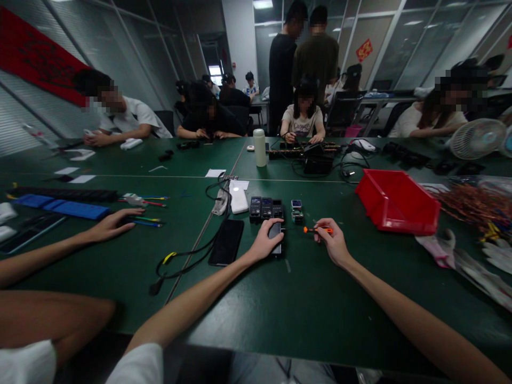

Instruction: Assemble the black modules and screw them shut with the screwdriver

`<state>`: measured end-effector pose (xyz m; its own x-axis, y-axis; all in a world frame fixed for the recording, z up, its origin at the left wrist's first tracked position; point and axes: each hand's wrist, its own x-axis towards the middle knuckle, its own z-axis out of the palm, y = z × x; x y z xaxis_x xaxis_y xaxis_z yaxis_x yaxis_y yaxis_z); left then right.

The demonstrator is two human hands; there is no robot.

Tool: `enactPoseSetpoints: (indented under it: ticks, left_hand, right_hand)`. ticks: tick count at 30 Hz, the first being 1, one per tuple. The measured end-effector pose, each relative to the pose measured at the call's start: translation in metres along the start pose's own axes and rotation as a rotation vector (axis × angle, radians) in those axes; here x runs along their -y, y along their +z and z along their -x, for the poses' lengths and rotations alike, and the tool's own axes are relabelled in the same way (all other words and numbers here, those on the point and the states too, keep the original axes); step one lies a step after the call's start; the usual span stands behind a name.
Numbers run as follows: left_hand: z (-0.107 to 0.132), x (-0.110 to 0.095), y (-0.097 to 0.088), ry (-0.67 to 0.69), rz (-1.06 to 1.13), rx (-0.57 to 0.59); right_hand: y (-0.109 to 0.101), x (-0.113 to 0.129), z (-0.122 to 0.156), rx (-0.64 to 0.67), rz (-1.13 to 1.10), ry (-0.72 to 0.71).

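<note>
My left hand is closed over a small dark device lying on the green table. My right hand pinches a small orange-handled screwdriver, whose thin tip points left toward the device. Just beyond the device stand several similar dark modules in a row, with a small green circuit board to their right. A black phone lies flat to the left of my left hand.
A red plastic bin sits to the right, with a heap of wires and white gloves past it. A neighbour's hand rests at left near coloured wires. A white bottle, black cables and seated people lie beyond.
</note>
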<state>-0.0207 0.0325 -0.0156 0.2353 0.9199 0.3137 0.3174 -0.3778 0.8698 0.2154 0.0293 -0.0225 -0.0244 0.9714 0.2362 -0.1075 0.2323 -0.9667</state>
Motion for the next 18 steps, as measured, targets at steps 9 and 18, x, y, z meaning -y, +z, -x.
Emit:
enactPoseSetpoints:
  ticks: [9,18]
  left_hand:
    - [0.0002,-0.0001,-0.0004,-0.008,0.01,0.008]
    - [-0.001,-0.0035,-0.0006,-0.053,0.05,-0.01]
  right_hand:
    - [-0.0002,-0.0016,0.0004,-0.019,0.06,-0.002]
    - [-0.002,-0.0024,0.0021,0.025,0.184,0.086]
